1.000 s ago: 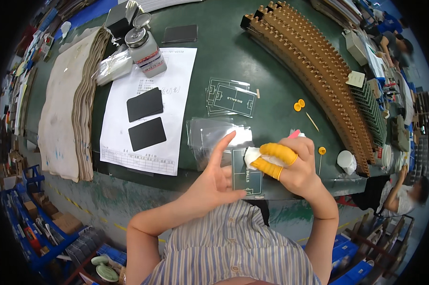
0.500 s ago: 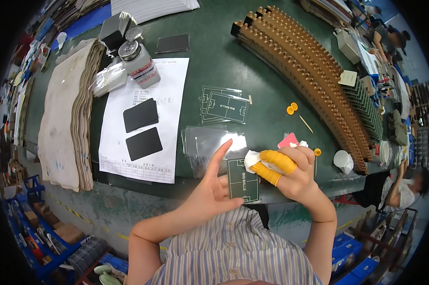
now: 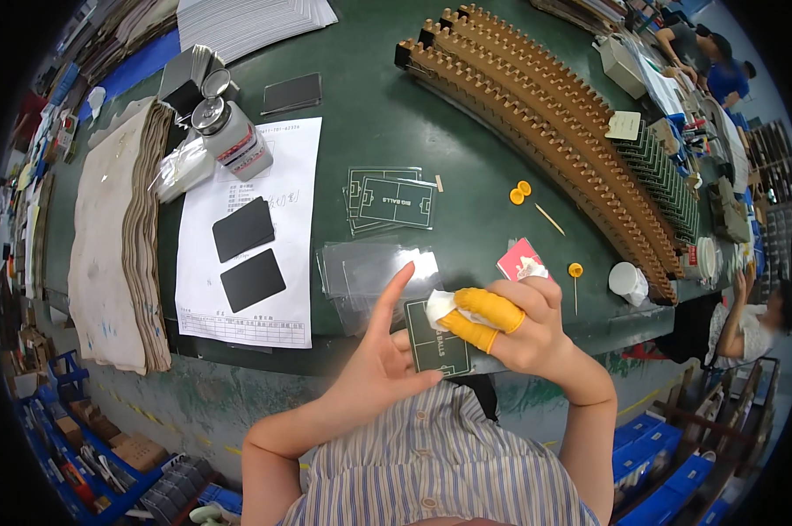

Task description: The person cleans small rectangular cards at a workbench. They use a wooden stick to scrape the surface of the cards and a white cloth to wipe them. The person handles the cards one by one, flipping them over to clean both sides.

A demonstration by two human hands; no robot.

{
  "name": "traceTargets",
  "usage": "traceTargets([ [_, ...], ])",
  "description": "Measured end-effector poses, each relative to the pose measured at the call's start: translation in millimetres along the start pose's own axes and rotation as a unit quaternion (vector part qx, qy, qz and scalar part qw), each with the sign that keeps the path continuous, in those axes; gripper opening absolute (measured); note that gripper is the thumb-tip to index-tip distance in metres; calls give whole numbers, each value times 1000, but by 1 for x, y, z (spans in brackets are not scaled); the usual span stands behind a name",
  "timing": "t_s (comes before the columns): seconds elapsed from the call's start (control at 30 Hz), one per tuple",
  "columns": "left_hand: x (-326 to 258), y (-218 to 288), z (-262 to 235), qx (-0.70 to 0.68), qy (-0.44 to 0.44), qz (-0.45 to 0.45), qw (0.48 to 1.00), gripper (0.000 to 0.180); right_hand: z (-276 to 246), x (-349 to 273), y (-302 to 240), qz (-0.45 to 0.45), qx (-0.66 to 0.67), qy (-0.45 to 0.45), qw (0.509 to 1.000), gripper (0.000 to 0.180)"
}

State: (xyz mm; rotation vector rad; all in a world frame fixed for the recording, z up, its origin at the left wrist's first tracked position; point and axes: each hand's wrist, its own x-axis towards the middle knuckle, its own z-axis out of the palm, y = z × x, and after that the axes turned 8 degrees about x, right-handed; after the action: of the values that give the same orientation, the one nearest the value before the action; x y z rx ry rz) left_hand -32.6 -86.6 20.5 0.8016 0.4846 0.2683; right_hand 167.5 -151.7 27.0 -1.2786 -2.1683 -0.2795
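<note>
My left hand (image 3: pixel 365 377) grips a dark green card (image 3: pixel 424 351) with white pitch lines, its thumb at the lower edge and the index finger stretched up beside it. On the card's upper part, my right hand (image 3: pixel 532 337) presses a wad of white cloth (image 3: pixel 440 307), pinched in fingers that wear yellow finger cots (image 3: pixel 492 309). The wad and fingers hide part of the card's face. Just beyond lie clear plastic sleeves (image 3: pixel 356 267), and farther off several similar green cards (image 3: pixel 394 206) overlap. A pink piece (image 3: pixel 511 258) with white material lies beyond the right hand.
A paper sheet (image 3: pixel 295 237) bears black cards (image 3: pixel 253 280) on the left. Behind them stands a metal-capped bottle (image 3: pixel 242 158). Slotted wooden racks (image 3: pixel 536 123) curve along the right. Loose yellow finger cots (image 3: pixel 519 193), a wooden stick (image 3: pixel 550 219) and a white covered cup (image 3: pixel 625 282) lie nearer.
The cloth in my right hand has moved left and slightly down across the card, covering more of its lettering. The whole view has shifted a little. My left hand keeps its hold.
</note>
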Motion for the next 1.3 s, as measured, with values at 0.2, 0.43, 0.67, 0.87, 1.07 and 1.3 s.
traceTargets([
  [0.2, 1, -2, -2, -7, -14, 1, 1000, 100, -1, -4, -2, 18, -16, 3, 1000, 28],
  [0.43, -3, -1, 0, -4, -2, -2, 1000, 97, -2, -6, -6, 21, -18, 5, 1000, 29],
  [0.67, -4, -2, -3, 5, -2, 3, 1000, 91, -15, -13, -8, 73, -56, 6, 996, 29],
  [0.87, -1, -6, -1, 5, 0, 9, 1000, 92, -20, -17, -7, 106, -76, 22, 991, 31],
  [1.07, 0, -11, -2, 2, -7, 16, 1000, 85, -20, -18, -9, 125, -70, 29, 989, 31],
  [1.3, 2, -11, 5, -56, 20, -7, 998, 73, -18, -25, -10, 165, -66, 36, 983, 33],
])
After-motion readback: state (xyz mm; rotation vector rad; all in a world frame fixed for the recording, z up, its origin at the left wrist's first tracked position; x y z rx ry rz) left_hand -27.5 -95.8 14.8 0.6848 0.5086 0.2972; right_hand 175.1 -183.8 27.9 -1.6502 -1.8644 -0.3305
